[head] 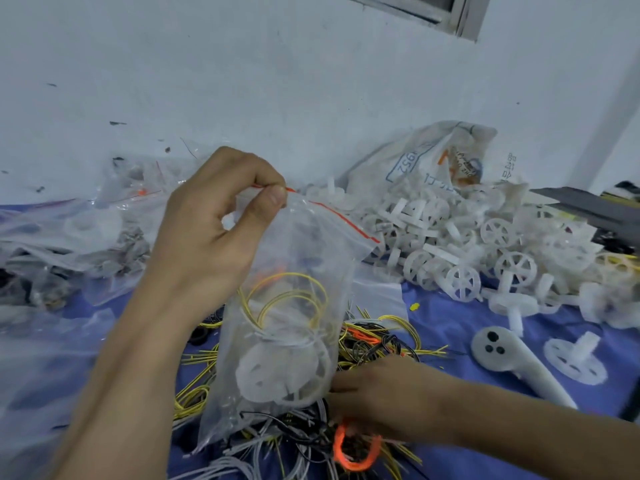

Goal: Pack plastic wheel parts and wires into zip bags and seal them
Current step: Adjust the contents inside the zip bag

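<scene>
Left hand (211, 223) pinching the red-striped top edge of a clear plastic zip bag (284, 327), white plastic wheel (277, 375) and yellow wires (291, 299) inside the bag, right hand (384, 400) below-right of the bag, fingers closed in the tangled wire heap (377, 341), pile of white wheel parts (460, 247) behind-right of the bag

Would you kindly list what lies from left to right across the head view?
Pile of filled zip bags → held zip bag → heap of white plastic wheels → white handle-shaped part → single white wheel.
</scene>
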Motion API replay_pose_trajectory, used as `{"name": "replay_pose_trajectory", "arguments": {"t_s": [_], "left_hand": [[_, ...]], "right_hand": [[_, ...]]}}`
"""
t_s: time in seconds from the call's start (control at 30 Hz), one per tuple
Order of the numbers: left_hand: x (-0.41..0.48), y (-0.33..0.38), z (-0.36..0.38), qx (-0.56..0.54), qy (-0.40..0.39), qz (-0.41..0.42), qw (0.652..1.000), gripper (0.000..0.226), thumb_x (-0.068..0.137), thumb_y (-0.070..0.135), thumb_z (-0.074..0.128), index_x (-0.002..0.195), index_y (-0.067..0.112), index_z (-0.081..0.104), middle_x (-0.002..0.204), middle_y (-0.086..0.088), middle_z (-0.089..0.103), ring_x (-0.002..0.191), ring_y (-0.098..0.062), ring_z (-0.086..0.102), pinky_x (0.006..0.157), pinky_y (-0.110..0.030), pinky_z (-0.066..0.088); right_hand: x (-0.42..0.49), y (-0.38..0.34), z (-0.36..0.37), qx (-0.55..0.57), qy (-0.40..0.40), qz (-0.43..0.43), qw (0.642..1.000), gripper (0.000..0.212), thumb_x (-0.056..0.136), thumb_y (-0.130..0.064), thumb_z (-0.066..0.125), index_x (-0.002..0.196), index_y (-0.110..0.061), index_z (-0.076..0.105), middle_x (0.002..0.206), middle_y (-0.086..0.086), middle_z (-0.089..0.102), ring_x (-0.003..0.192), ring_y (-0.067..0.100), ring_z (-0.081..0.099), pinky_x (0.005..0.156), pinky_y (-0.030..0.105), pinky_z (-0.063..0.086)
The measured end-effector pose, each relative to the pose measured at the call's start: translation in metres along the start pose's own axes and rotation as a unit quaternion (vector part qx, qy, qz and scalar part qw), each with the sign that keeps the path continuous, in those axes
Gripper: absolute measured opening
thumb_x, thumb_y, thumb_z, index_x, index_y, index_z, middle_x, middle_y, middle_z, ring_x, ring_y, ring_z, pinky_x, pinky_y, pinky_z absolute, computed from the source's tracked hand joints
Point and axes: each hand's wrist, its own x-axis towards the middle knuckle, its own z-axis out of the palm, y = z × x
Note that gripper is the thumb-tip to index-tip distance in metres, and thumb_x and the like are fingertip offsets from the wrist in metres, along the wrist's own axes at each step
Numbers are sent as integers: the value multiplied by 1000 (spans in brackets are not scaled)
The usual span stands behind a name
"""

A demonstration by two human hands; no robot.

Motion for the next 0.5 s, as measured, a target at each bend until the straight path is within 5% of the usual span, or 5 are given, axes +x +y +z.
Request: {"name": "replay_pose_trajectory", "arguments": {"t_s": [0.1,0.23,0.3,0.4,0.5], "left_hand": [[1,-4,-1,3,0,-2,1000,14,91,27,47,81,24,56,97,5,57,97,-14,55,83,-48,47],[0,-1,-1,-17,-37,-34,999,17,90,37,47,88,26,59,90,8,62,89,-1,58,79,-17,42],[0,2,1,-11,-46,-26,999,15,91,36,48,88,28,59,89,8,62,85,1,57,74,-10,39],[1,6,4,0,-49,-14,999,15,91,36,46,87,29,58,89,3,60,85,-10,57,74,-25,43],[2,6,4,17,-41,5,999,13,91,34,43,88,31,55,92,6,59,95,-6,56,81,-24,43]], "right_hand": [[-7,10,-36,131,189,85,969,13,94,-18,52,102,-11,60,93,-6,60,79,10,57,69,23,46],[-5,27,-100,416,456,146,773,7,86,-8,55,87,-14,59,63,-6,62,49,9,52,45,20,43],[3,38,-134,453,504,125,725,6,85,-9,55,87,-11,60,60,-4,61,50,13,52,45,22,43],[21,49,-167,408,410,98,810,10,89,-1,56,88,-10,60,65,-3,63,60,12,59,56,24,50],[46,46,-172,321,147,97,930,10,87,5,58,91,-1,65,78,13,67,69,16,60,66,28,52]]}}
